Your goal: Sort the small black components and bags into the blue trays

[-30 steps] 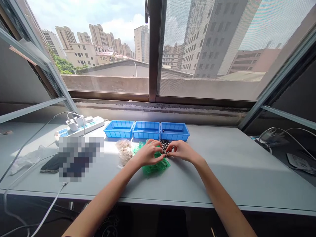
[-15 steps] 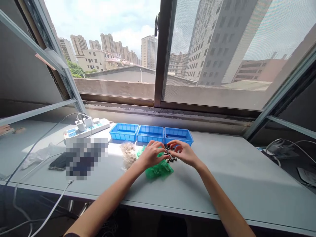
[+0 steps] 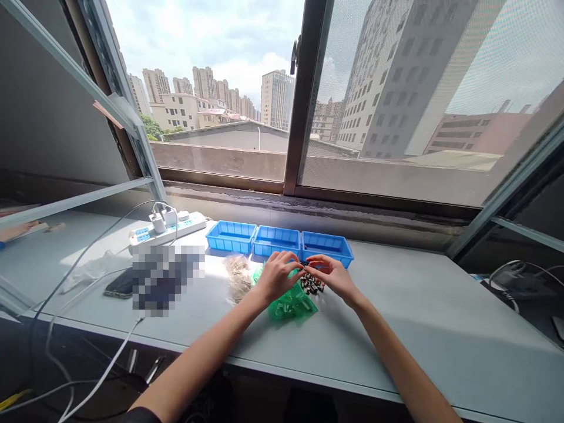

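My left hand (image 3: 278, 275) is above the green plastic bag (image 3: 291, 304), its thumb and fingers drawn together. My right hand (image 3: 331, 276) hovers over a pile of small dark and metallic parts (image 3: 312, 285), also with fingers pinched. The fingertips of both hands meet near the back of the pile; whatever they hold there is too small to make out. Left of the green bag lies a clear bag of beige pieces (image 3: 239, 277). Behind the hands stand three blue trays in a row: left (image 3: 231, 237), middle (image 3: 277, 241) and right (image 3: 326, 248).
A white power strip (image 3: 170, 231) with plugs and cables sits at the back left. A dark phone (image 3: 118, 284) lies beside a blurred patch, near crumpled clear plastic (image 3: 90, 271). At the far left edge, part of another person's hand (image 3: 20, 231) shows.
My fingertips have come together over the back of the pile, where the hands were apart before. The whole view has shifted slightly.
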Available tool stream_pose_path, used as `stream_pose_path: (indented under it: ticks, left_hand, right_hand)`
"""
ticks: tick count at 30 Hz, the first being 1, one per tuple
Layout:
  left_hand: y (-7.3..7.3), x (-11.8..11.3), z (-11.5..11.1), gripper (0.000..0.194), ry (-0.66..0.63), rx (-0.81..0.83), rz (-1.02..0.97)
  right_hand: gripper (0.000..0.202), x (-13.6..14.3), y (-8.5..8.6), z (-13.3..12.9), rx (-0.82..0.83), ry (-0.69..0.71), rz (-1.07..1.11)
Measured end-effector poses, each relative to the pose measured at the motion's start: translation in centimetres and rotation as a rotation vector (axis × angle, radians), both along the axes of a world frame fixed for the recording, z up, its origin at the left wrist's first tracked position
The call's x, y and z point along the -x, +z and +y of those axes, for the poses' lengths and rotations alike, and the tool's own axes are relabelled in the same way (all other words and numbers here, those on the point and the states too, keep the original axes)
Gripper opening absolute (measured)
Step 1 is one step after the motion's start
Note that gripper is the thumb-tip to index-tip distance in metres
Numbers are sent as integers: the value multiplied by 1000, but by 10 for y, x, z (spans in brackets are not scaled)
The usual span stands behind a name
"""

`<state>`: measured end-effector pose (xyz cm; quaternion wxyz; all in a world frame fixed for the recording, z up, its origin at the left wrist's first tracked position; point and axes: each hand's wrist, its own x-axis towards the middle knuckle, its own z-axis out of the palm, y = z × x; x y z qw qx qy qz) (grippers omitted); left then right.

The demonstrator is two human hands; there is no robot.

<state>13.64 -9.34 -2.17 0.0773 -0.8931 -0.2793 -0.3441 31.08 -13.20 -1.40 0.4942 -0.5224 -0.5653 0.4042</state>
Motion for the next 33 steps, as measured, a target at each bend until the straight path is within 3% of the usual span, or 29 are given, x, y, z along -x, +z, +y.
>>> stream_pose_path:
  ticks: [10,19,27,33]
  left_hand:
    - [3,1,2,18,-39,-33,-66]
    - [4,1,-1,21,-114,11,-32]
    - [6,1,-1,19,-108,-3,-88]
    - [5,1,-1,20,-69,-63,-70]
  right_hand:
    - [49,1,-2,2,3,-28,90]
    - [50,6,4,-2,77,31,167]
    - [54,6,5,0,142,47,350]
    - [51,10,7,-5,148,34,350]
